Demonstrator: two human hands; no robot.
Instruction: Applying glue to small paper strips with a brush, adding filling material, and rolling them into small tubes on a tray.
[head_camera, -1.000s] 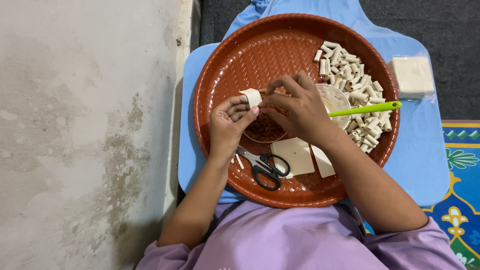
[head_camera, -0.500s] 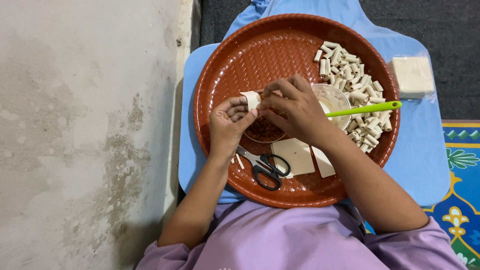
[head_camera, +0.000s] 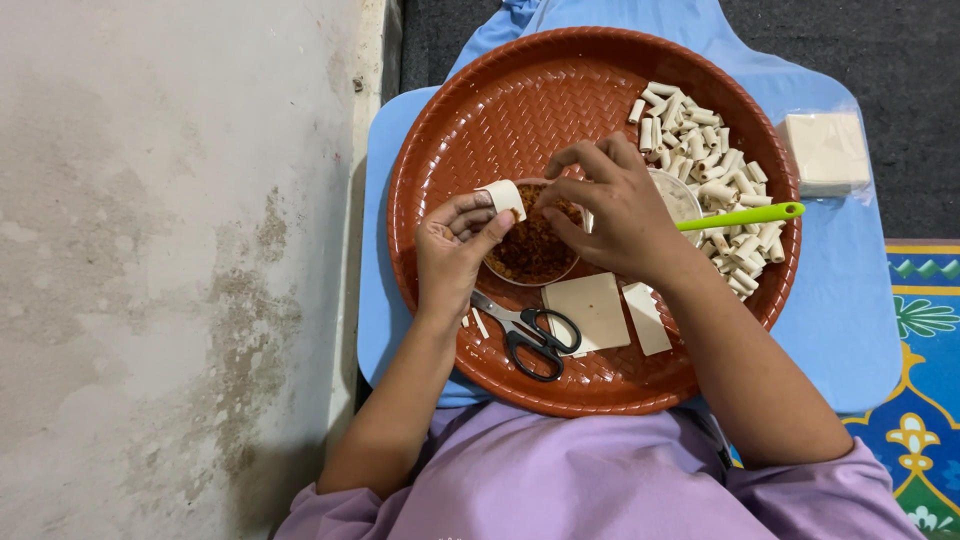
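Over the bowl of filling (head_camera: 533, 245), the left hand (head_camera: 452, 250) pinches a small wrapper (head_camera: 503, 197) between thumb and fingers, while the right hand (head_camera: 612, 205), fingertips gathered and seemingly empty, should work gently, keeping the wrapper above the tray (head_camera: 480, 110).

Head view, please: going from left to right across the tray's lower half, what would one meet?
Left hand → scissors → square wrapper sheet → narrow wrapper strip → right forearm.

The tray's (head_camera: 470, 120) far left is bare; rolls (head_camera: 705, 170), scissors (head_camera: 530, 335) and wrapper squares (head_camera: 592, 312) crowd elsewhere.
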